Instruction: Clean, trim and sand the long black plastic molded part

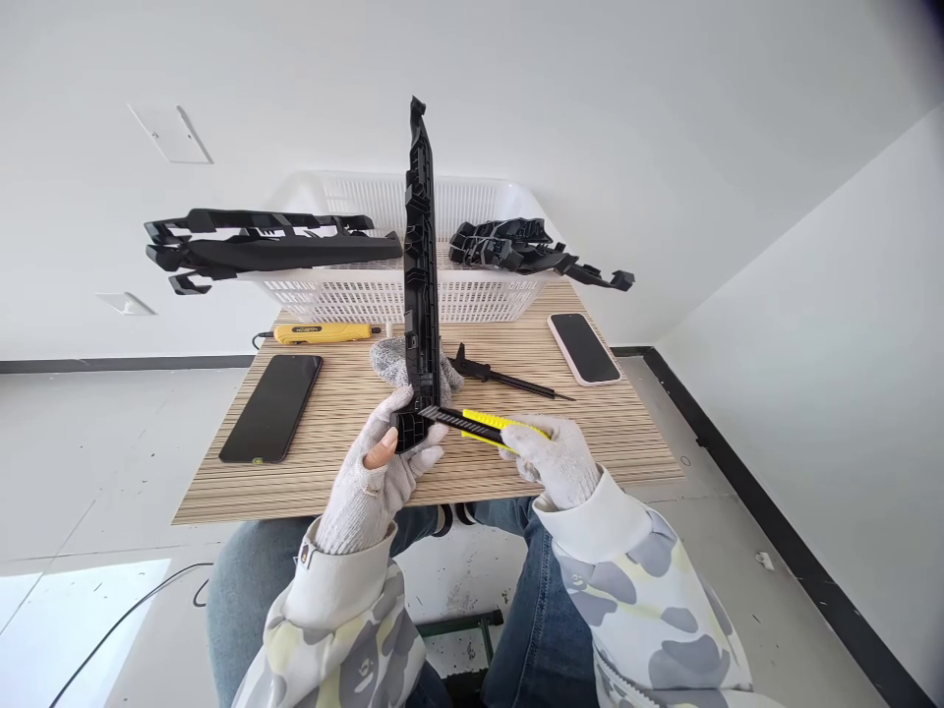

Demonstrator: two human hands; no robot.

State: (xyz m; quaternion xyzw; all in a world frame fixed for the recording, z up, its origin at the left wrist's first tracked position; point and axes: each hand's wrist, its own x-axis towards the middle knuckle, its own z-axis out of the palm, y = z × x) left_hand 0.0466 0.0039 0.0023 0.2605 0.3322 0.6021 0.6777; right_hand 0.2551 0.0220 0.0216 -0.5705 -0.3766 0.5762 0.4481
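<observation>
A long black plastic trim part (421, 265) stands nearly upright in front of me, its ribbed inner side facing me. My left hand (383, 467), in a white knit glove with the thumb tip bare, is closed around its lower end. My right hand (557, 457), also gloved, grips a yellow utility knife (491, 426). The knife's blade points left and meets the part near its lower end; I cannot tell whether it is cutting. Behind the part lies a grey knitted cloth or glove (388, 361), partly hidden.
A white plastic basket (479, 295) at the back holds more black parts (272, 254) that stick out past its sides. On the wood-grain table (295, 492) lie a dark phone (271, 408), a white-edged phone (585, 349), a yellow corded tool (323, 333) and a black caliper-like tool (508, 379).
</observation>
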